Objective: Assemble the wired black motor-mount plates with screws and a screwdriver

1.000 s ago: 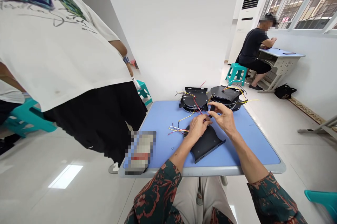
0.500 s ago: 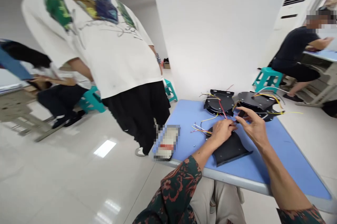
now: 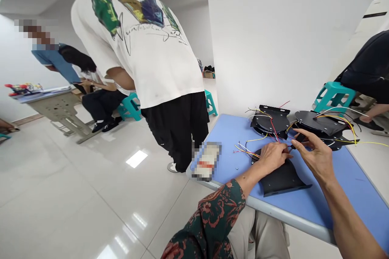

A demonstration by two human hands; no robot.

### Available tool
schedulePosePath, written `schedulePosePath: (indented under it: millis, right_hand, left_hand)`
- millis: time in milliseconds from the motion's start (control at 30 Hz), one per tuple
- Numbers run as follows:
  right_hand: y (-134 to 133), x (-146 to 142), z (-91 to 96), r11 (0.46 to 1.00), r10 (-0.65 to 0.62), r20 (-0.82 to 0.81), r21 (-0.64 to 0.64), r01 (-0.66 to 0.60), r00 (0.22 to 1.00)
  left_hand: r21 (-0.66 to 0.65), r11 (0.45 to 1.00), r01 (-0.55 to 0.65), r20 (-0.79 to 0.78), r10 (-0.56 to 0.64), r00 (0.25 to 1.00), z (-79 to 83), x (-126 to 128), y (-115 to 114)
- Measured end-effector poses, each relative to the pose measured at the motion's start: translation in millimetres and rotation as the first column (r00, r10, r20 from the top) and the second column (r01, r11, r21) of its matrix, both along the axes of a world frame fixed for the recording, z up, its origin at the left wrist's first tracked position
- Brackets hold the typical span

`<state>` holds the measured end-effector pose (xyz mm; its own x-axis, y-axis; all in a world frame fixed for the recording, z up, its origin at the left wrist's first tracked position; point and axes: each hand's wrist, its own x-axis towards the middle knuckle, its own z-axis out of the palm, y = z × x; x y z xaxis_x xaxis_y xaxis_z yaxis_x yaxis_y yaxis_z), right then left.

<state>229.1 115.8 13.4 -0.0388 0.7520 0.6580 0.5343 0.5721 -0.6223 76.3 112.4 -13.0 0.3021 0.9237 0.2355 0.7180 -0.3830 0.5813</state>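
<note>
On the blue table, a black metal plate point(image 3: 285, 178) with a curved edge lies in front of me, yellow, white and red wires point(image 3: 243, 149) sticking out at its left. My left hand point(image 3: 273, 157) rests over the plate's far part, fingers closed together; whatever they pinch is hidden. Just to its right, my right hand point(image 3: 317, 153) grips a small black tool point(image 3: 299, 139) between thumb and fingers, its tip close to the left fingertips. The tool's exact kind is unclear. Behind the hands sit round black wired assemblies, one at left point(image 3: 270, 121) and one at right point(image 3: 313, 121).
A blurred-out phone-like object point(image 3: 208, 161) lies at the left corner of the blue table point(image 3: 361, 194). A tiny metal piece point(image 3: 237, 168) is left of the plate. A person in a white shirt point(image 3: 164, 68) bends close by at left. A teal stool point(image 3: 334, 95) stands behind the table.
The view has turned left, so everything appears further right. Both hands keep nearly the same place over the plate, the black tool still in the right one.
</note>
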Motion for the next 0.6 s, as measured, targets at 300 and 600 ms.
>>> schedulePosePath:
  millis: [300,600]
  right_hand:
    - [2.4,3.0,-3.8,0.991,0.112,-0.076,-0.069,-0.117,0.991]
    - [0.4,1.3,0.2,1.000,-0.019,-0.040,0.004,0.019,0.999]
  left_hand:
    - [-0.007,1.000,0.030,0.012,-0.030,0.999,-2.5,0.0,1.5]
    - [-0.002,1.000,0.029,-0.007,-0.029,1.000,1.9,-0.9,-1.3]
